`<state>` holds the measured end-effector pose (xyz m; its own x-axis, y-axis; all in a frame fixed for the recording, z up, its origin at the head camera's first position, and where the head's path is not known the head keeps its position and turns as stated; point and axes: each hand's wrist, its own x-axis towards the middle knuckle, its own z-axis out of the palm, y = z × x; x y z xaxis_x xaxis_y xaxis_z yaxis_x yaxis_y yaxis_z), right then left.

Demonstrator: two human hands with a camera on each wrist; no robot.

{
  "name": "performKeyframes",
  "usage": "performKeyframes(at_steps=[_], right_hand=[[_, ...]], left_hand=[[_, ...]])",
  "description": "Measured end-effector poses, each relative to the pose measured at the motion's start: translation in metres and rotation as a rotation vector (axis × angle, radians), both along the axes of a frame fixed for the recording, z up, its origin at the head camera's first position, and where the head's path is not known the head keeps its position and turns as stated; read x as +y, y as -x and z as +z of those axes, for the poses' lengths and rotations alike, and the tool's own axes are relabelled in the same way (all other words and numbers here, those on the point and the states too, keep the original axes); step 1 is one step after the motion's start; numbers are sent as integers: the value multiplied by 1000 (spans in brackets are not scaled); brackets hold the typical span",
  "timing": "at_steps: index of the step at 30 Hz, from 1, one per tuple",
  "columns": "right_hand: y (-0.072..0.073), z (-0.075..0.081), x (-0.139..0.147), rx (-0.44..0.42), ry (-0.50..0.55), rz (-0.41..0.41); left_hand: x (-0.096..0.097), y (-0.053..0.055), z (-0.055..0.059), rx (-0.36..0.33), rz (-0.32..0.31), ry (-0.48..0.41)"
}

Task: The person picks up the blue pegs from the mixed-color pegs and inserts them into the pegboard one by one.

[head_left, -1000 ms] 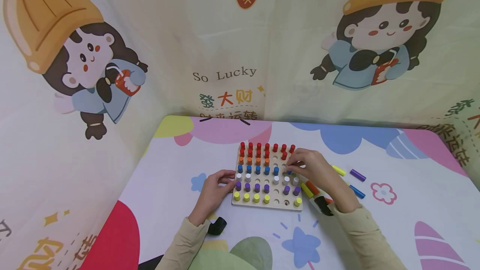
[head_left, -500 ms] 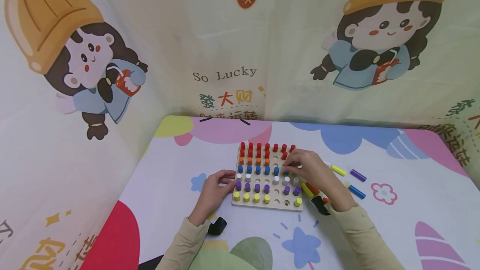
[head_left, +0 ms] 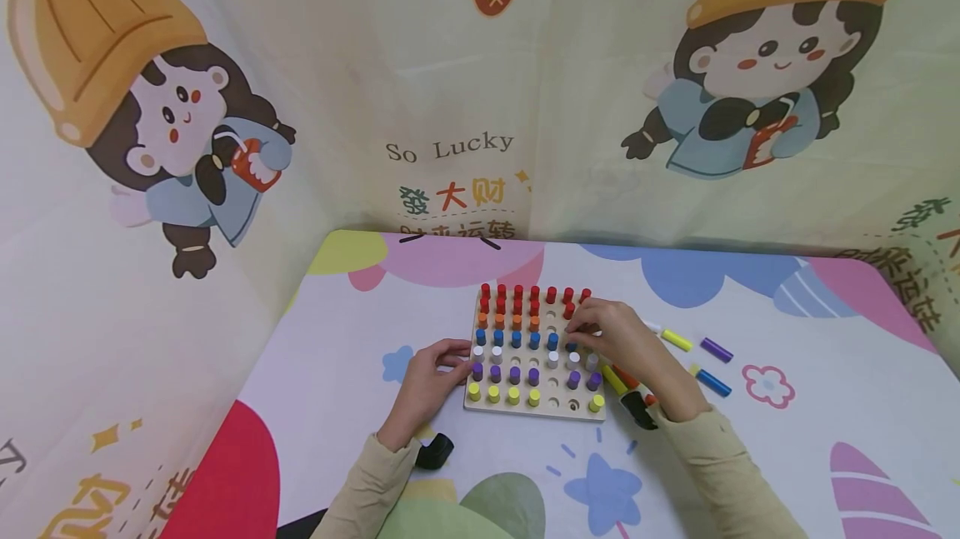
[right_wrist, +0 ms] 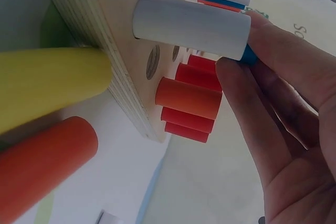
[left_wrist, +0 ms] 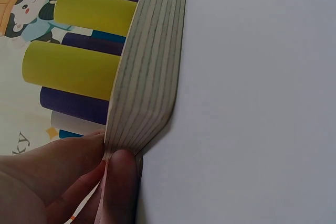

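A wooden pegboard (head_left: 534, 412) lies on the table, with rows of red, orange, blue, white, purple and yellow pegs standing in it. At its left side my left hand (head_left: 430, 381) holds the edge; the left wrist view has thumb and fingers on the board's edge (left_wrist: 149, 66). Over the right part of the board, my right hand (head_left: 630, 346) pinches a blue peg (right_wrist: 249, 55) by its top, in the blue row. A white peg (right_wrist: 191, 22) stands in front of it in the right wrist view and hides its lower part, so its seating cannot be seen.
Loose pegs lie right of the board: yellow (head_left: 677, 341), purple (head_left: 716, 350), blue (head_left: 712, 382), another yellow (head_left: 613, 379) and an orange-red one (right_wrist: 44, 166) close by the board's edge. Open holes (head_left: 552, 402) show between the standing pegs. A printed curtain rises behind the table.
My right hand has shifted slightly left with the blue peg, which has come lower into the blue row. The left hand stays in place.
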<state>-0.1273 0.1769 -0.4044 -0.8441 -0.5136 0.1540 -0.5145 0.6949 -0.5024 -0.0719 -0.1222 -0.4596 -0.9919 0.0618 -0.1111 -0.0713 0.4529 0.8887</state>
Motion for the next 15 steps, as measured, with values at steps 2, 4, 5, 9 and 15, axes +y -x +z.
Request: performKeyframes(at_steps=[2, 4, 5, 9, 15], right_hand=[[0, 0, 0, 1, 2, 0], [0, 0, 0, -1, 2, -3], [0, 0, 0, -2, 1, -4], [-1, 1, 0, -12, -5, -12], [-2, 2, 1, -35, -5, -27]], left_hand=[[0, 0, -1, 2, 0, -6], [-1, 0, -2, 1, 1, -8], [-1, 0, -2, 3, 1, -8], [0, 0, -1, 3, 3, -9], [1, -1, 0, 1, 5, 3]])
